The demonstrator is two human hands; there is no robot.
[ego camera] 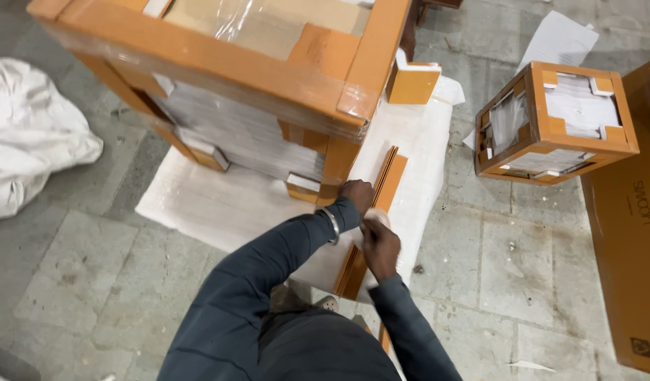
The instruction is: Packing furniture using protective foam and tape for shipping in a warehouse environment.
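Observation:
My left hand [357, 193] rests with curled fingers at the lower corner of a large plastic-wrapped piece with orange cardboard edge guards [268, 77]. A metal bangle sits on that wrist. Just below it, my right hand [380, 247] grips a small pale roll, apparently tape [376, 214]. Both hands are over a stack of long orange cardboard strips [381, 204], which lies on a white foam sheet [219, 204] on the floor. What the left fingers hold is hidden.
A smaller wrapped box with orange corners [554, 120] stands on the stone floor at the right. A flat brown carton [632, 233] lies along the right edge. A white bag or cloth [28, 134] sits at the left. A loose orange corner piece [412, 83] rests by the big package.

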